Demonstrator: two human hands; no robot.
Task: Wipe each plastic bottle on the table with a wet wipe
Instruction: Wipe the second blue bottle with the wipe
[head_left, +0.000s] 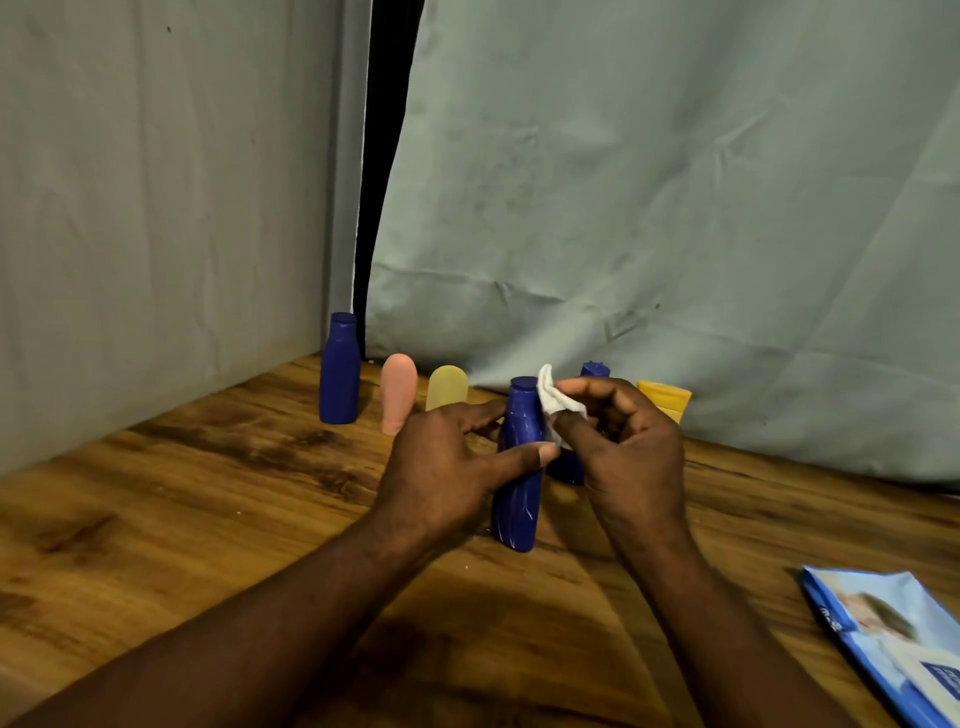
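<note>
Wooden desk (208, 493), grey cloth (675, 208) behind. At the desk's middle, the left hand (447, 467) wraps its fingers round the upright dark blue bottle (519, 499), while the right hand (634, 452) pinches the wet wipe (553, 402) against its shoulder. Wiping seems underway. The next move likely calls for rubbing downward with the bottle steadied.

Both bare forearms rise from the lower edge and converge toward the middle, the left from the lower left, the right from the lower right. The left hand (447, 467) shows its back to the camera; its thumb stretches rightward across the front of a blue bottle (519, 499) while the fingers reach round the far side, gripping it. The right hand (631, 447) is curled, thumb and forefinger pinching a wipe (550, 397) beside the bottle's neck.
</note>
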